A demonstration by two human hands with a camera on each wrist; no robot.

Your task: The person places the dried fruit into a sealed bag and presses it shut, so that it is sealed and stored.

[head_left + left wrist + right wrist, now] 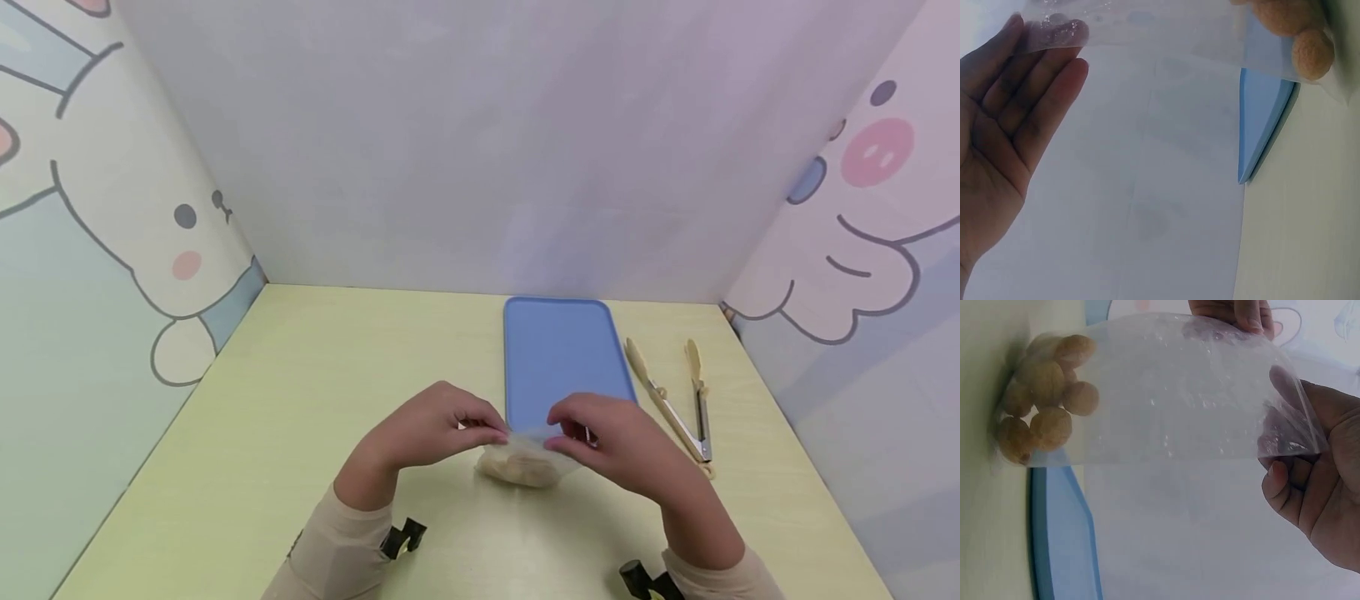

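A clear plastic bag [1179, 394] stands upright on the table with several walnuts [1047, 384] at its bottom. My left hand [431, 429] pinches one side of the bag's top edge, thumb on one face and fingers behind the film. At the opposite top corner, my right hand [618, 437] holds the film with thumb and curled fingers, a gap showing between their tips in the head view. Through the plastic, the right fingertips [1272, 434] show in the right wrist view. The walnuts lie low in the bag, well below both hands.
A blue tray [566, 358] lies just beyond the bag. To its right, tongs with beige tips [665, 406] rest spread on the table [337, 358]. A pale wall [450, 167] stands at the back, with cartoon-printed panels [97, 208] at both sides.
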